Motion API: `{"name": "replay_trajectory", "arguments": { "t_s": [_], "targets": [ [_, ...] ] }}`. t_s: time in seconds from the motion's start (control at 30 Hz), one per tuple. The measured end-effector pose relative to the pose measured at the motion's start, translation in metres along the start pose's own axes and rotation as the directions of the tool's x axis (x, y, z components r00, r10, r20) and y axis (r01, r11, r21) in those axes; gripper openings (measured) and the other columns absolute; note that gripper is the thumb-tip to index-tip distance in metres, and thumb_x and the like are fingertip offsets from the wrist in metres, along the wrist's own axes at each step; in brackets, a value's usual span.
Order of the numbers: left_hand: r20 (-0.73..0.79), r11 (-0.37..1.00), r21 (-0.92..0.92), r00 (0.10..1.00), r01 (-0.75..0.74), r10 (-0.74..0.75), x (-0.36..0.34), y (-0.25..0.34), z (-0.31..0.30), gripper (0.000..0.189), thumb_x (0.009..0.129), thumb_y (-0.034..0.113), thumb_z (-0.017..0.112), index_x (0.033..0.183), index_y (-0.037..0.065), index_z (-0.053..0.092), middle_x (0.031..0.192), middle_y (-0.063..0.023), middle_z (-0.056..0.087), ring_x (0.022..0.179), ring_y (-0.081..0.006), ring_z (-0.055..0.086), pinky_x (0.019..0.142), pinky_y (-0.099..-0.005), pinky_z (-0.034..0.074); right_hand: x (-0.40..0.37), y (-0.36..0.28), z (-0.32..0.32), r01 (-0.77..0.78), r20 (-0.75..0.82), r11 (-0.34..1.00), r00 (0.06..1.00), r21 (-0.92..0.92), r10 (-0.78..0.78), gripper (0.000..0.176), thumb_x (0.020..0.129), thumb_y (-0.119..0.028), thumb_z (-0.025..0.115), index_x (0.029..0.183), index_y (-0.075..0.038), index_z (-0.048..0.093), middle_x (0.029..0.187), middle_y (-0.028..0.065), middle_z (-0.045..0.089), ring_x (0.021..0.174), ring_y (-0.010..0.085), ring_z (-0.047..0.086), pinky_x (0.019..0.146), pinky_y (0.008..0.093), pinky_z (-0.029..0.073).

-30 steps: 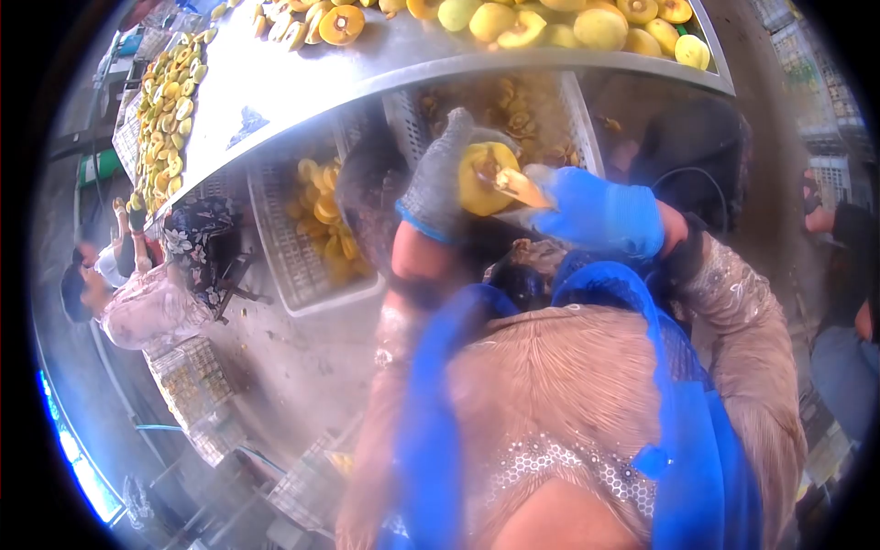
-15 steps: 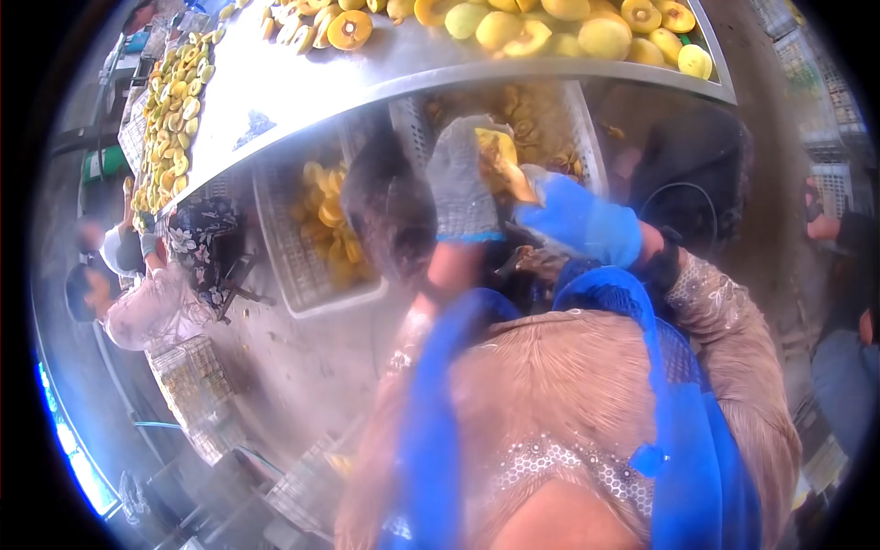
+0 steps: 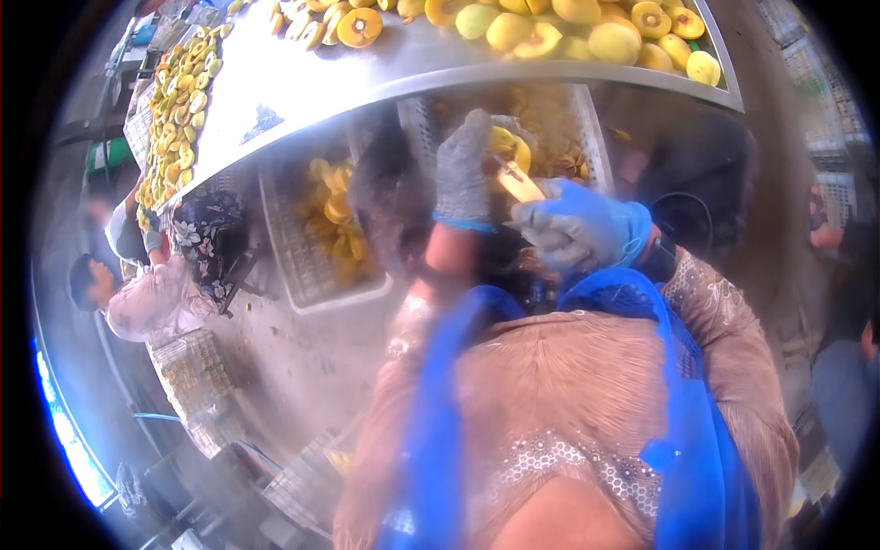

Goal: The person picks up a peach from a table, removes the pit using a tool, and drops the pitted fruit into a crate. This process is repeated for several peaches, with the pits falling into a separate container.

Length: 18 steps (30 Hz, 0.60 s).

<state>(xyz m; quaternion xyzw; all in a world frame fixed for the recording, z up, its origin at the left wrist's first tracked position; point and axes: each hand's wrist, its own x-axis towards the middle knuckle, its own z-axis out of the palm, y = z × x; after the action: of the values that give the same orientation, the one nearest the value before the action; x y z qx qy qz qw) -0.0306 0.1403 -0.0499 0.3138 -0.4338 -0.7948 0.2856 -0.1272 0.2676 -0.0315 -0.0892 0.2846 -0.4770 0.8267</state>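
Observation:
My left hand (image 3: 463, 174), in a grey knit glove, is closed around a yellow peach (image 3: 515, 147) and holds it in front of my chest. The peach shows cut flesh on its near side. In my right hand (image 3: 577, 225), gloved in blue and grey, is a small tool with a pale yellow handle (image 3: 520, 182). Its dark metal end points at the peach and sits right beside it; the exact kind of tool is too blurred to name. Below both hands stands a white crate (image 3: 596, 137) with yellow fruit pieces in it.
Ahead is a metal table (image 3: 302, 101) with whole peaches (image 3: 614, 43) and cut halves (image 3: 358, 27). Another white crate (image 3: 344, 301) of fruit pieces stands on the floor, left. A co-worker (image 3: 156, 302) sits at far left, near rows of halves (image 3: 174, 110).
My right hand has turned over and drawn slightly back from the peach, so the tool's handle and metal end show more. My left hand still holds the peach. The view has shifted slightly.

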Motion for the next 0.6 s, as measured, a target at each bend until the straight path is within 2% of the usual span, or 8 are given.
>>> {"name": "replay_trajectory", "arguments": {
  "t_s": [0.13, 0.2, 0.27, 0.37, 0.47, 0.5, 0.57, 0.6],
  "targets": [
    [-0.146, 0.989, -0.15, 0.989, -0.01, -0.013, -0.003, -0.001, 0.01, 0.041, 0.091, 0.035, 0.053, 0.092, -0.006, 0.058, 0.078, -0.0184, 0.062, 0.063, -0.0221, 0.06, 0.057, -0.0277, 0.05, 0.011, 0.009, -0.005, 0.312, 0.072, 0.734, 0.938, -0.603, -0.339, 0.008, 0.089, -0.012, 0.053, 0.089, -0.01, 0.045, 0.053, -0.0056, 0.035, 0.037, 0.0024, 0.029, 0.034, 0.0189, 0.02],
    [-0.127, 0.987, -0.16, 0.992, -0.02, 0.0, -0.005, 0.003, 0.011, 0.043, 0.091, 0.037, 0.052, 0.093, -0.006, 0.058, 0.078, -0.0181, 0.062, 0.064, -0.0225, 0.06, 0.057, -0.0261, 0.05, 0.011, 0.007, -0.004, 0.267, 0.039, 0.813, 0.956, -0.517, -0.29, 0.008, 0.089, -0.012, 0.053, 0.089, -0.009, 0.045, 0.054, -0.0054, 0.036, 0.037, 0.0025, 0.03, 0.034, 0.0189, 0.02],
    [-0.12, 0.991, -0.12, 0.992, -0.053, 0.038, -0.006, 0.003, 0.009, 0.046, 0.091, 0.04, 0.051, 0.092, -0.005, 0.058, 0.078, -0.0176, 0.062, 0.064, -0.0228, 0.061, 0.057, -0.0248, 0.05, 0.004, -0.002, 0.004, -0.048, -0.06, 0.999, 0.997, 0.017, 0.049, 0.009, 0.089, -0.012, 0.053, 0.089, -0.009, 0.045, 0.054, -0.0054, 0.038, 0.037, 0.0029, 0.03, 0.034, 0.0189, 0.021],
    [-0.227, 0.989, -0.043, 0.965, -0.14, 0.127, 0.005, -0.01, -0.002, 0.048, 0.09, 0.046, 0.049, 0.094, -0.001, 0.057, 0.079, -0.0155, 0.062, 0.063, -0.0232, 0.06, 0.055, -0.0247, 0.049, 0.007, 0.0, -0.004, -0.013, 0.051, 0.998, 0.999, -0.062, 0.017, 0.016, 0.091, -0.021, 0.052, 0.079, -0.011, 0.053, 0.053, -0.0041, 0.042, 0.038, 0.0094, 0.041, 0.034, 0.024, 0.032],
    [-0.238, 0.952, -0.295, 0.971, -0.081, 0.009, 0.005, 0.003, -0.007, 0.048, 0.089, 0.051, 0.046, 0.095, 0.004, 0.056, 0.079, -0.0134, 0.062, 0.061, -0.0225, 0.059, 0.05, -0.0266, 0.048, 0.006, 0.004, -0.001, -0.012, 0.096, 0.968, 0.995, -0.252, 0.038, 0.015, 0.091, -0.019, 0.051, 0.078, -0.01, 0.05, 0.056, -0.0041, 0.042, 0.042, 0.0067, 0.042, 0.036, 0.0228, 0.031],
    [-0.316, 0.948, -0.318, 0.944, -0.013, -0.093, 0.005, 0.014, -0.004, 0.046, 0.09, 0.053, 0.044, 0.097, 0.008, 0.054, 0.082, -0.0126, 0.061, 0.059, -0.0223, 0.058, 0.044, -0.0278, 0.046, 0.005, 0.005, -0.001, 0.081, 0.093, 0.916, 0.994, -0.392, -0.048, 0.014, 0.091, -0.018, 0.051, 0.08, -0.01, 0.049, 0.056, -0.0039, 0.042, 0.042, 0.006, 0.042, 0.036, 0.0222, 0.031],
    [-0.312, 0.927, -0.372, 0.947, -0.048, -0.076, 0.005, 0.023, 0.005, 0.047, 0.09, 0.052, 0.043, 0.099, 0.007, 0.053, 0.082, -0.013, 0.061, 0.059, -0.0237, 0.058, 0.042, -0.0288, 0.045, 0.007, 0.006, -0.003, 0.448, 0.238, 0.438, 0.859, -0.779, -0.454, 0.011, 0.089, -0.016, 0.053, 0.088, -0.007, 0.047, 0.058, -0.0028, 0.044, 0.041, 0.0051, 0.04, 0.035, 0.0207, 0.029],
    [-0.297, 0.928, -0.362, 0.955, -0.087, -0.026, 0.005, 0.022, 0.0, 0.046, 0.09, 0.051, 0.043, 0.099, 0.007, 0.053, 0.082, -0.013, 0.062, 0.06, -0.0241, 0.059, 0.043, -0.029, 0.046, 0.008, 0.004, 0.0, 0.445, 0.252, 0.333, 0.835, -0.831, -0.489, 0.012, 0.089, -0.016, 0.054, 0.09, -0.007, 0.047, 0.058, -0.0024, 0.044, 0.04, 0.005, 0.04, 0.034, 0.0203, 0.028]
  ]
}}
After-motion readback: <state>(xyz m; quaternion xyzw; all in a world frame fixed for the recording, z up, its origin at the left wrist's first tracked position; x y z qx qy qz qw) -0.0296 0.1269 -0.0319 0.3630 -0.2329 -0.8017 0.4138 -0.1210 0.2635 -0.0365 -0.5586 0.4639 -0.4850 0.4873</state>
